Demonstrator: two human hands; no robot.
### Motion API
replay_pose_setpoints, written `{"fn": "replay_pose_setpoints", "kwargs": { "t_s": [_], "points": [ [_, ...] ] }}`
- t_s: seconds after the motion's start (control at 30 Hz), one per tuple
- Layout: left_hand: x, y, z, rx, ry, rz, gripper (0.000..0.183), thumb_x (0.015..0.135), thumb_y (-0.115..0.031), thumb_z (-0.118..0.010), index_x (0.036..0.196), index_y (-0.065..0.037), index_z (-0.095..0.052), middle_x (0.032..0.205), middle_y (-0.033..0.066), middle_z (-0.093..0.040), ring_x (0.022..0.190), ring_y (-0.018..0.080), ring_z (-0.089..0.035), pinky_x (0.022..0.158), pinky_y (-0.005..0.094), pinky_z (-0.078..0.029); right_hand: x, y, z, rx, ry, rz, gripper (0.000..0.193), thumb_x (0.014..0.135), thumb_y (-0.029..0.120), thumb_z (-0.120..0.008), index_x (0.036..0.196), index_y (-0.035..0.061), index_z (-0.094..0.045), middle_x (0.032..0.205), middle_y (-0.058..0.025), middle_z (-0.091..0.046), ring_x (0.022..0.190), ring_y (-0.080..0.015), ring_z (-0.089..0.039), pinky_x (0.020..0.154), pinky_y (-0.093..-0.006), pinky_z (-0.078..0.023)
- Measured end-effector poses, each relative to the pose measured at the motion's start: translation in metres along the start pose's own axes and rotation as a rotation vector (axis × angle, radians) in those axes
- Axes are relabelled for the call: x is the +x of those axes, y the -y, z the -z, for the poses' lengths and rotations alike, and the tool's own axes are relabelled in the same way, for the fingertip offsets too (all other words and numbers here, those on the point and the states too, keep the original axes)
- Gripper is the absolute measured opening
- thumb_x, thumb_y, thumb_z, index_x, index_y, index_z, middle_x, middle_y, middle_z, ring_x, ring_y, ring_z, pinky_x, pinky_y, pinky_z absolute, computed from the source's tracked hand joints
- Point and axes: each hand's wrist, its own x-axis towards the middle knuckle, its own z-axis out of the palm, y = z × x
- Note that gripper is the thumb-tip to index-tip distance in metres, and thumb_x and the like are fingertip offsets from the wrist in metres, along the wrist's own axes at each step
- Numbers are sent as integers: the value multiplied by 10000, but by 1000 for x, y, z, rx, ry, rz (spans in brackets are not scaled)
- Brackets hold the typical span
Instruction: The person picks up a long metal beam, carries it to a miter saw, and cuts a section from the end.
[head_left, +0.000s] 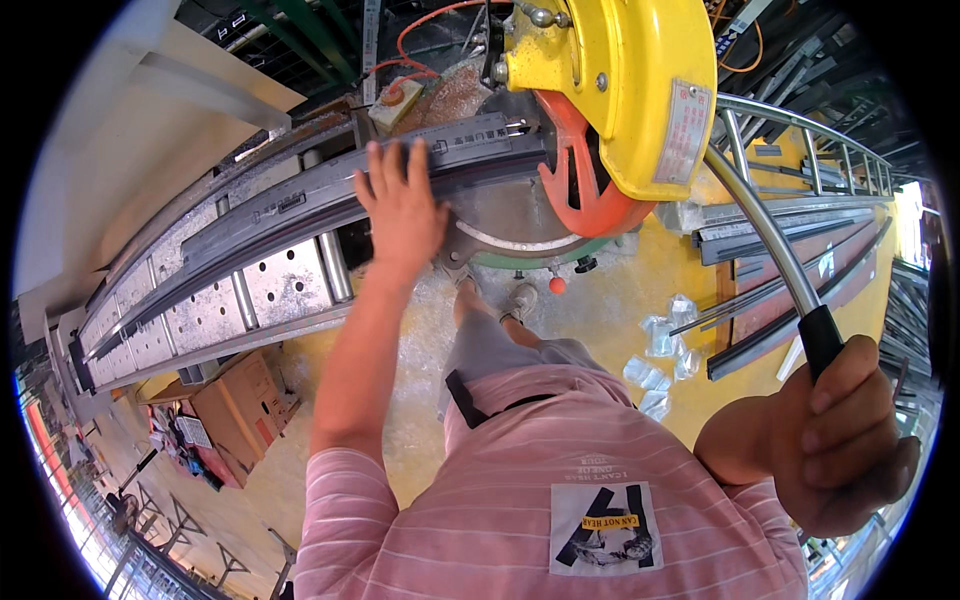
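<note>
With its fingers spread, my left hand (405,205) rests on a long dark grey metal profile (330,190) that lies across the saw's base. The profile runs left over a roller conveyor (285,280), and its right end reaches the saw by the orange blade guard (585,190). A yellow saw head (630,90) stands above that end; the blade itself is hidden. My right hand (850,430) is wrapped round the black grip (821,340) of the saw's steel lever (765,225), out to the right.
A cardboard box (235,405) with things in it stands on the floor below the conveyor. Clear plastic bags (660,350) lie right of my feet. Further right are stacked metal profiles (790,240) and a metal ladder (810,135). Behind the saw runs an orange hose (410,40).
</note>
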Motion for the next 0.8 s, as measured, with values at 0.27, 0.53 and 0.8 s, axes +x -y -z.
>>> {"fn": "replay_pose_setpoints", "kwargs": {
  "t_s": [0.27, 0.53, 0.8],
  "points": [
    [-156, -173, -105, -1176, 887, 993, 414, 909, -303, -697, 1150, 6, -564, 985, 117, -683, 791, 204, -666, 661, 341, -533, -5, -2, 18, -132, 146, 18, 376, 939, 159, -518, 596, 196, -369, 528, 101, -471, 511, -44, -439, 648, -268, -360],
    [-176, -173, -225, -1097, 573, 848, 422, 1004, -356, -530, 1116, 51, -514, 758, 153, -638, 717, 299, -689, 653, 389, -524, 7, 8, 19, -238, 275, -67, 465, 735, -135, -610, 515, 181, -348, 486, 71, -441, 394, -73, -361, 505, -210, -318],
    [-160, -186, -169, -1239, 612, 929, 384, 1064, -371, -409, 1034, 5, -484, 703, 124, -614, 542, 269, -644, 553, 416, -515, 6, -3, 29, -203, 347, 61, 198, 904, 268, -492, 709, 237, -494, 548, 100, -514, 487, -49, -452, 618, -266, -366]
  ]
}}
